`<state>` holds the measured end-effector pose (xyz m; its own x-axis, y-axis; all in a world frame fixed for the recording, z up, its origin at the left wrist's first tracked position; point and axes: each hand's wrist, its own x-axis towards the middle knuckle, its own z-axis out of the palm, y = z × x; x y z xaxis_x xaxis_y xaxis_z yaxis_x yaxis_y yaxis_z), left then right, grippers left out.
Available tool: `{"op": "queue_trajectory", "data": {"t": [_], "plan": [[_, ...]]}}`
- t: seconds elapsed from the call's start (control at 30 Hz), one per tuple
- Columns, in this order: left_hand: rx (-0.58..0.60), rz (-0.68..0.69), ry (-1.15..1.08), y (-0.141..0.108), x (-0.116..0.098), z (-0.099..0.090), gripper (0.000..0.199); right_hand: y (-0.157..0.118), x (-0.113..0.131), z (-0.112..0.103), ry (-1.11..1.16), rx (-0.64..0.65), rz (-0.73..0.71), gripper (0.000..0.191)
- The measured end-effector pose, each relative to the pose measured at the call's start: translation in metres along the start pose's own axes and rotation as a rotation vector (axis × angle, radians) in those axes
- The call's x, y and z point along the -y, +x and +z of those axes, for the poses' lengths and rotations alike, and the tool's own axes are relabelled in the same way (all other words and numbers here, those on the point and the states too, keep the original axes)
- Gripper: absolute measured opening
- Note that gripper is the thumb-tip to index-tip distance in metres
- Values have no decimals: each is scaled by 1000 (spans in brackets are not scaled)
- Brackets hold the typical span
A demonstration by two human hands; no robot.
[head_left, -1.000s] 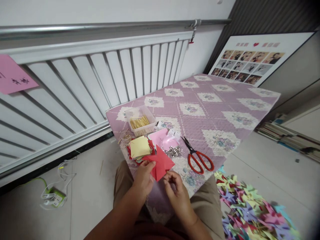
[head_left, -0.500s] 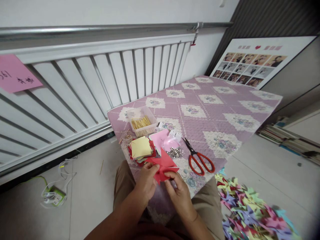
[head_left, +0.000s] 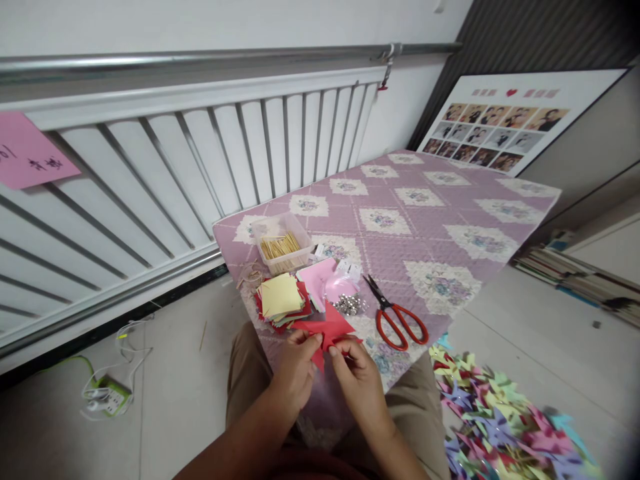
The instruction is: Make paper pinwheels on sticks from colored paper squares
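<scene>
A red paper pinwheel with pointed blades is held between my two hands over the near edge of the table. My left hand pinches its left side, thumb on top near the middle. On the right side, my right hand grips the paper with thumb and fingers close to the centre. Just beyond lie a stack of square coloured papers, yellow on top, and a pile of small silvery pins by a round pink lid. Red-handled scissors rest open to the right.
A clear plastic box of thin sticks stands on the flowered tablecloth. Many finished paper pinwheels lie on the floor at right. A white radiator runs behind the table. A power strip sits on the floor at left.
My right thumb and fingers have moved in closer to the pinwheel's centre. The pinwheel has turned slightly, and its blades sit closer together at the middle.
</scene>
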<state>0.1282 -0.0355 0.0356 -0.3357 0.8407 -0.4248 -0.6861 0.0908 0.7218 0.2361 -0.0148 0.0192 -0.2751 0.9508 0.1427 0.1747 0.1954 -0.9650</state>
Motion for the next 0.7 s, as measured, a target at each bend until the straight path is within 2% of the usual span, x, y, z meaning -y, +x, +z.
{"op": "queue_trajectory", "data": {"t": [0.17, 0.4, 0.7], "plan": [[11, 6, -1, -3, 0, 2, 14, 0, -3, -1, -30, -18, 5, 20], [-2, 44, -22, -3, 4, 2, 18, 2, -4, -1, -88, -66, -63, 22], [-3, 64, 70, -2, 7, -2, 16, 3, -6, 1, -77, -38, -56, 23]]}}
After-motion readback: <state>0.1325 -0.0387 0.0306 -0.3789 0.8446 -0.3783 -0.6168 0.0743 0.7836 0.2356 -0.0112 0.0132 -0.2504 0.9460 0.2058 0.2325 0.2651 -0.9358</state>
